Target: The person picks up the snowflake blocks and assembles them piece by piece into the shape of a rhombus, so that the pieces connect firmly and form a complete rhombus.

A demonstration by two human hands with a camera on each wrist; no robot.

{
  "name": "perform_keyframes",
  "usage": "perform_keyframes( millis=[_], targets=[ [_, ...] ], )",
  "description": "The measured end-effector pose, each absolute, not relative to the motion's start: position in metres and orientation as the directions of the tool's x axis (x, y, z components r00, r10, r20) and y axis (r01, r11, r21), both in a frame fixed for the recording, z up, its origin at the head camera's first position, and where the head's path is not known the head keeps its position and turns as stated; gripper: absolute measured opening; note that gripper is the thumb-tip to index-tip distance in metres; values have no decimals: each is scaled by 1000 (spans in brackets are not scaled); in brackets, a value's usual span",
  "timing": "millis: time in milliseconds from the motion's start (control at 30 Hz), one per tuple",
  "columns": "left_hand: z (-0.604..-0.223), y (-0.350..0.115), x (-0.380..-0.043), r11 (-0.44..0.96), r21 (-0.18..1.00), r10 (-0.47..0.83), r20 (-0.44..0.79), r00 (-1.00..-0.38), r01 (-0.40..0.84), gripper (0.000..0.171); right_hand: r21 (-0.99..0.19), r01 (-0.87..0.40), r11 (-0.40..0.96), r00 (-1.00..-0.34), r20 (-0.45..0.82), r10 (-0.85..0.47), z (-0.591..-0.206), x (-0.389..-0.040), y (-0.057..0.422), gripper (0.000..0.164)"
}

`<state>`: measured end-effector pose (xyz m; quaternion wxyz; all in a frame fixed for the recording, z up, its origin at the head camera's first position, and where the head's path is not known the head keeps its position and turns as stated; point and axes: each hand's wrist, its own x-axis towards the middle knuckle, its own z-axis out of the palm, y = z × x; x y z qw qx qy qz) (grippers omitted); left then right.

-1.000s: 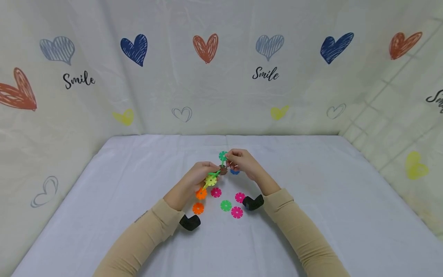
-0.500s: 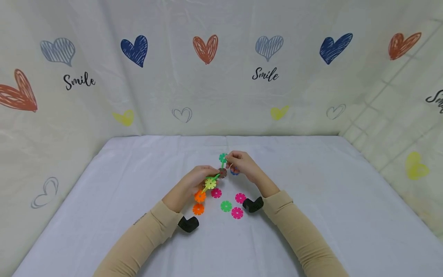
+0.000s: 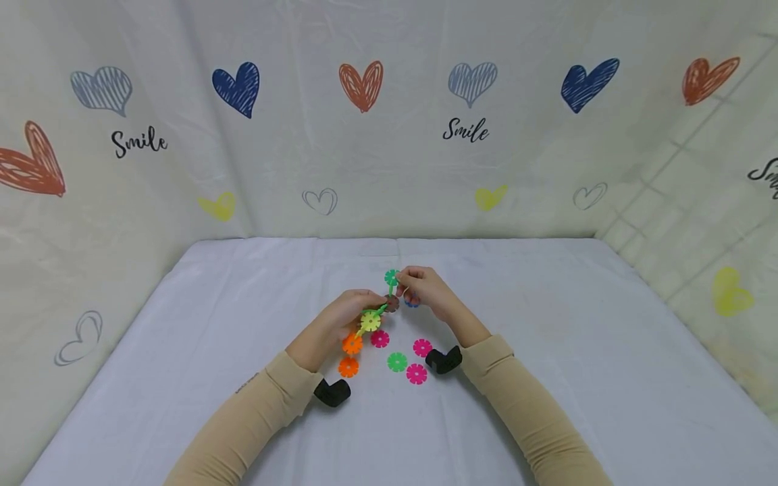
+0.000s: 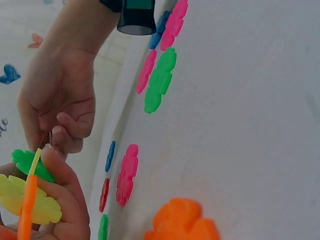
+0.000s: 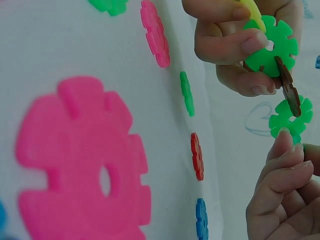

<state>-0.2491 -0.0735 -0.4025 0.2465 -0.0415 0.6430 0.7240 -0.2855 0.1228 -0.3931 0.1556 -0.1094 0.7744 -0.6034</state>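
Left hand (image 3: 340, 317): thumb and fingers pinch a chain (image 3: 371, 322) of notched discs at a green disc (image 5: 282, 45).
Right hand (image 3: 430, 287): thumb and fingertips pinch the end disc (image 3: 391, 277), also green.
Chain: raised over the table (image 3: 547, 324), about midway between its left and right edges; from the near end, orange, yellow, green, brown, green.
Loose discs: on the table, below the hands, three pink discs (image 3: 416, 374), an orange disc (image 3: 348, 367) and a green one; a red disc (image 5: 197, 156) and a blue disc (image 5: 202, 219) lie farther off.
Sleeves: beige, a black device (image 3: 332, 393) at each cuff; dark lettering on the left sleeve (image 3: 243, 408) is too small to read.
Writing: beyond the table's far edge, a heart-printed backdrop (image 3: 401, 162) reads "Smile" twice in black script; a third word, beginning "Sm", is cut off at right.
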Motion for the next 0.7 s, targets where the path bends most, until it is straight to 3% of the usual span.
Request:
perform_keyframes(
  millis=[400, 700],
  targets=[
    [-403, -69, -251, -7, 929, 254, -356, -899, -370, 18, -962, -36, 271, -914, -78, -398, -385, -283, 126, 27],
    [-401, -72, -252, -49, 915, 290, -371, -882, -401, 28, -966, 32, 257, -920, -129, -370, -389, -284, 124, 26]
  ],
)
